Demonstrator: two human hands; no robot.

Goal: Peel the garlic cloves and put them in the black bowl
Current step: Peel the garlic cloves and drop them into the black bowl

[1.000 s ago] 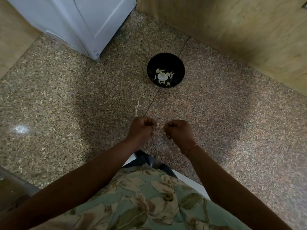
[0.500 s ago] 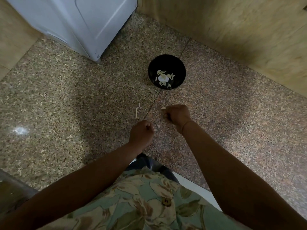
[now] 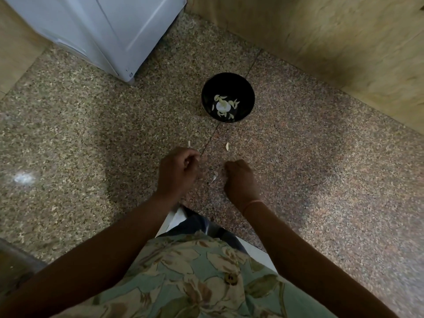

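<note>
Speckled floor (image 3: 91, 134) with black bowl (image 3: 245, 94), clove (image 3: 227, 146)

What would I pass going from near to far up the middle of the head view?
Near to far: floral shirt, right hand, loose pale garlic piece, black bowl, tan wall.

Dim light where I work. A soft shadow darkens the floor (image 3: 128, 157) ahead of me, with a glare spot (image 3: 23, 179) on the left. The edges bow and soften.

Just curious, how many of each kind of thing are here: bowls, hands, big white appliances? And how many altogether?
Black bowl: 1
Hands: 2, the left hand and the right hand
White appliance: 1
Total: 4
</note>
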